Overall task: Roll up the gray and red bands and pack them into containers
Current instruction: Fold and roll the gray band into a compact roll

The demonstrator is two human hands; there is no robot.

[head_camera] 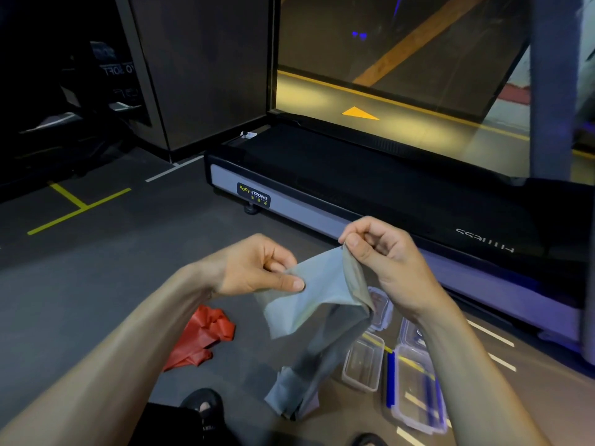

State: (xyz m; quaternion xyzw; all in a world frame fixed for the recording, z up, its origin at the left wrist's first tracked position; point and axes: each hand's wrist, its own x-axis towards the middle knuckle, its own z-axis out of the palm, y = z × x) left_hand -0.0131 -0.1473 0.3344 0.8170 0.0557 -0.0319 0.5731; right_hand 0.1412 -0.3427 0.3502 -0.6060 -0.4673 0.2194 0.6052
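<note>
The risk, as I judge it, is a crooked roll; the gray band [309,294] is thin, limp and creased, its long tail drooping to the floor beside the clear containers [363,365]; the left hand [257,268] and right hand [383,255] each pinch its upper edge; the red band [203,336] lies crumpled left of it.

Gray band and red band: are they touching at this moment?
Apart. The head view shows the gray band pinched between left hand and right hand, with bare floor between it and the red band.
</note>
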